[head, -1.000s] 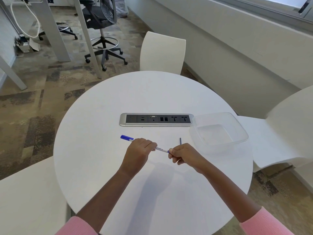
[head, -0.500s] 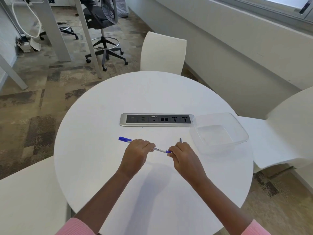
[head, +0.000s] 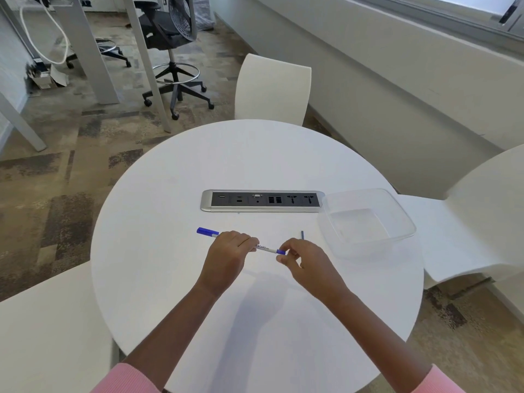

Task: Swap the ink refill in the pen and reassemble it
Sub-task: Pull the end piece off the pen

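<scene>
I hold the pen level above the white counter. Its blue cap points left. My left hand grips the barrel in a closed fist. Barrel print reads "BOARD"; the rest is covered. My right hand pinches the blue end piece between fingertips. A thin dark stick, probably a refill, lies just beyond. I judge the end piece mid-turn; whether the swap is done, I cannot tell. The clear tub sits right.

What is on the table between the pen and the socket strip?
Nothing: in the head view, only bare white table shows between the pen and the socket strip.
</scene>
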